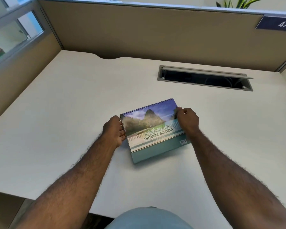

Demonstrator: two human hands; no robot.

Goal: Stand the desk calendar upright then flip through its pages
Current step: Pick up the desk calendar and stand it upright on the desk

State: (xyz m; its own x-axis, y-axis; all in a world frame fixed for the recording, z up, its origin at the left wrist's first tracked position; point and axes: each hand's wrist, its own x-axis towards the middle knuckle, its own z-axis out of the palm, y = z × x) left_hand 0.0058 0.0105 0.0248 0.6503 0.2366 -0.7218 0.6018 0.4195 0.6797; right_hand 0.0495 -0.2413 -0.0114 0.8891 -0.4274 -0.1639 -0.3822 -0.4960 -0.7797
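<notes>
A spiral-bound desk calendar (151, 128) sits on the white desk (73, 113), its cover showing mountains, water and the words "Amazing Natural Scenery". The spiral edge points away from me and the teal base faces me. The cover slopes up toward the spiral; the calendar appears propped on its base. My left hand (115, 130) grips the calendar's left edge, fingers curled around it. My right hand (186, 119) pinches the upper right edge of the cover near the spiral.
A rectangular cable slot (205, 78) with a grey frame is cut into the desk behind the calendar. Tan cubicle partitions (139, 33) enclose the back and left. A number plate "473" (277, 23) hangs at the upper right. The desk's near edge lies by my body.
</notes>
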